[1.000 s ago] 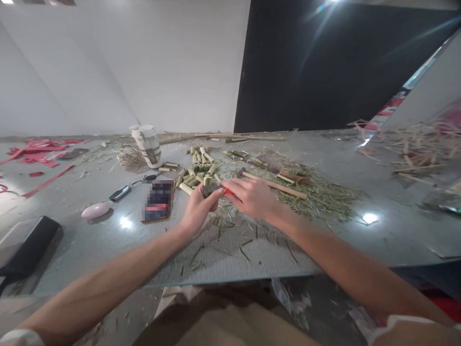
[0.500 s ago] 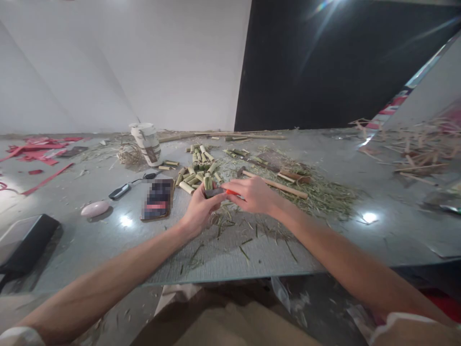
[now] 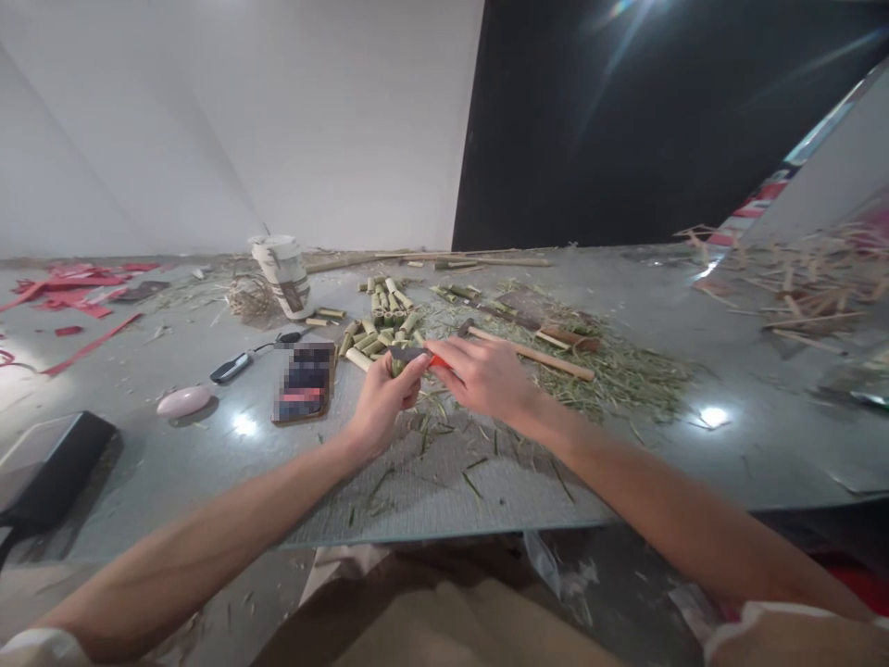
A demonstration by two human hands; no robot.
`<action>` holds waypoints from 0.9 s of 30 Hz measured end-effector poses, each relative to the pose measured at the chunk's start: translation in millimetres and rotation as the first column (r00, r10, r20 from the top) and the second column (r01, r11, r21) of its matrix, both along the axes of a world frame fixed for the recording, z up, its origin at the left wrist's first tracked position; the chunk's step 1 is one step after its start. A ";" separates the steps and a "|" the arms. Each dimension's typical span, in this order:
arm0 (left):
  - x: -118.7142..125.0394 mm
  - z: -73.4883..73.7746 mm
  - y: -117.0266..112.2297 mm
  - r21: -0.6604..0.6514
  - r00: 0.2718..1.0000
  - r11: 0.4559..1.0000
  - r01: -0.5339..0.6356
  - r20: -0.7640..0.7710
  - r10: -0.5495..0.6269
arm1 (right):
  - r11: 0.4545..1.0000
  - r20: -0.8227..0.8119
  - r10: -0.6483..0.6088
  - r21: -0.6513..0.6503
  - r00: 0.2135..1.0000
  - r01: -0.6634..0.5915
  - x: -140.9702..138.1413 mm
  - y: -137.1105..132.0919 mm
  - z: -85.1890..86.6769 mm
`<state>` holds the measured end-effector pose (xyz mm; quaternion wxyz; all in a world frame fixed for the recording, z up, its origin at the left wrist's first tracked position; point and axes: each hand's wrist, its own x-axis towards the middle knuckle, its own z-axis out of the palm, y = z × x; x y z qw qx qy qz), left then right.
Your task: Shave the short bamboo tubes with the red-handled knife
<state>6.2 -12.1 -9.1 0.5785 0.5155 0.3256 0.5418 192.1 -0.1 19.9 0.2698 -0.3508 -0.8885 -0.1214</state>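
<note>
Over the table [image 3: 514,511], between its front edge and the cut bamboo pieces [image 3: 379,304], the left hand [image 3: 383,396] has its grip wrapped round a short bamboo tube [image 3: 398,368]; the right hand [image 3: 482,378] holds a red-handled knife [image 3: 408,353], blade across it. The tube looks light, stiff, slightly slick — best held low, fingertips clear of the blade.

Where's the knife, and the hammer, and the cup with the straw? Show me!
Orange-handled knife [image 3: 408,353]: head view, on its dark blade.
Hammer [image 3: 545,360]: head view, on its wooden handle.
Cup with straw [image 3: 283,276]: head view, on its side.
</note>
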 end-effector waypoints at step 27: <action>0.5 2.2 -3.3 0.036 1.000 0.999 0.011 0.029 -0.012 | 0.998 0.087 0.068 0.007 0.994 -0.069 9.8 3.1 7.1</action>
